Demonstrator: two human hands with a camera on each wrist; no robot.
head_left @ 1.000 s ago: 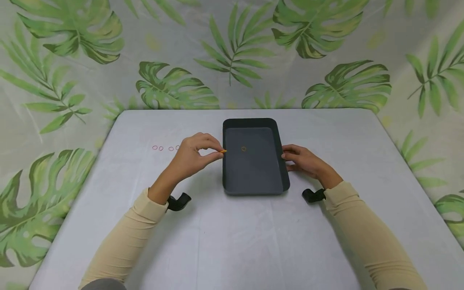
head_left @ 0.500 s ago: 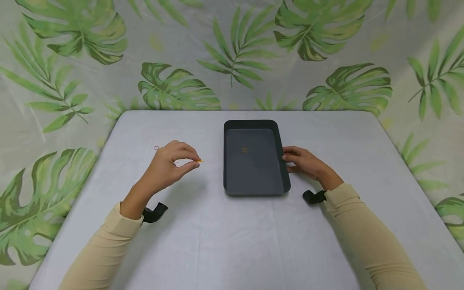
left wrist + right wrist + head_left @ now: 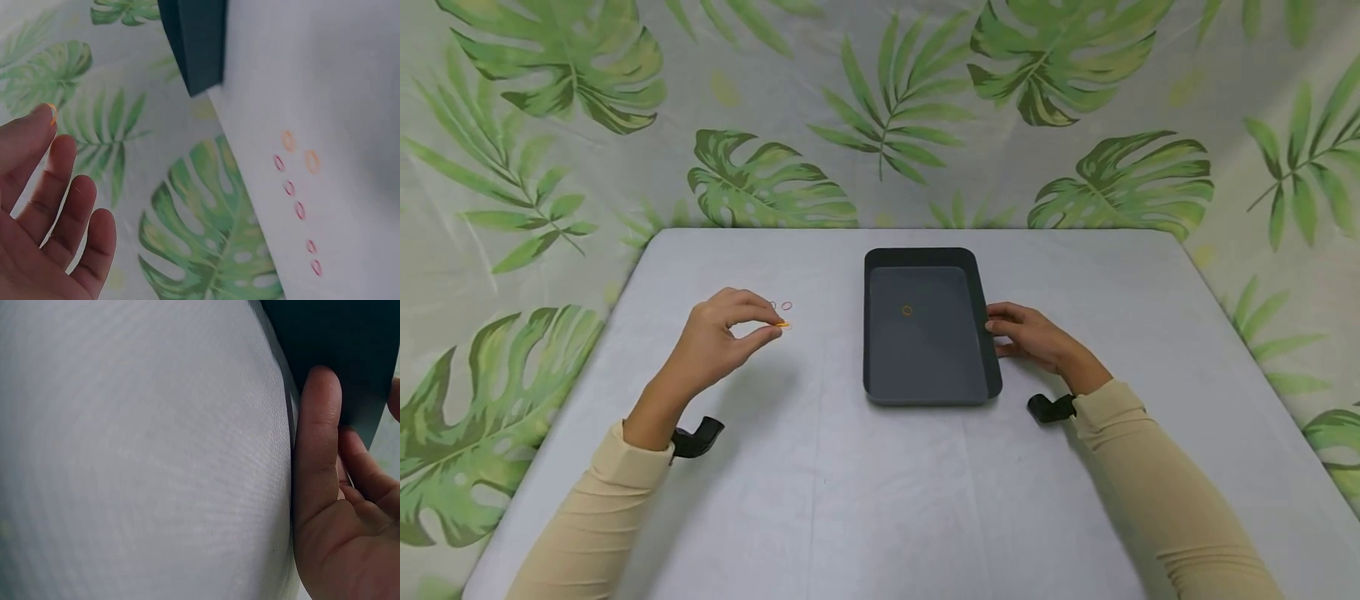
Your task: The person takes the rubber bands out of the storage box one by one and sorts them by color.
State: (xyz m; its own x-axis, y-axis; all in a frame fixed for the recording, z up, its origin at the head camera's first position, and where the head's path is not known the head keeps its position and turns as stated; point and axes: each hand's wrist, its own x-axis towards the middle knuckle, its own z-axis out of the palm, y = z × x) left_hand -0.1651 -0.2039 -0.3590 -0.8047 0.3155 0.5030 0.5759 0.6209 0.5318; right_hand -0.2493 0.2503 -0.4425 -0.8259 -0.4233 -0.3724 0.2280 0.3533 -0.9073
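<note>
A thin orange rubber band (image 3: 783, 324) is pinched between the thumb and index fingertips of my left hand (image 3: 721, 333), held above the left part of the table. In the left wrist view this band (image 3: 53, 114) peeks past the fingertips, the other fingers spread apart. My right hand (image 3: 1032, 338) holds the right side of a dark rectangular baking tray (image 3: 932, 358). Its thumb (image 3: 320, 419) lies along the tray's outer wall, and a fingertip reaches the rim. One orange band (image 3: 903, 311) lies inside the tray.
Several red rubber bands (image 3: 300, 210) lie in a row on the white-covered table (image 3: 895, 492), with two orange bands (image 3: 312, 161) beside them. My left hand hides most of these in the head view. A leaf-patterned cloth (image 3: 917, 100) hangs behind the table.
My left hand has moved left, from the tray's left rim to the bands on the table, still pinching the orange band. The right hand and tray have stayed in place.
</note>
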